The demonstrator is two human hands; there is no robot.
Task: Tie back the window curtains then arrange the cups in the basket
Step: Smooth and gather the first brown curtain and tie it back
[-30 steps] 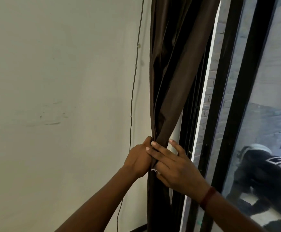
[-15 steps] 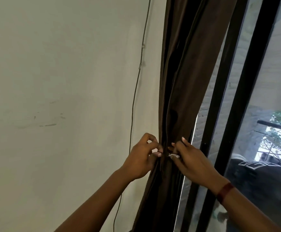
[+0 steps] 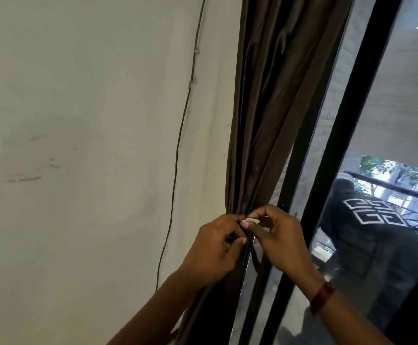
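Pale plaster wall (image 3: 78,120) spreads away left of our fingers; right of them stands the black-framed window (image 3: 352,108). Our brown curtain (image 3: 272,95) hangs gathered into a bunch, narrowest just above our fingertips. Our left hand (image 3: 215,252) and right hand (image 3: 280,237) meet there, fingers curled, both pinching the tie strip (image 3: 251,221). Its pale end shows between our thumbs and its dark tail dangles just beneath. A red band (image 3: 321,297) circles our right wrist.
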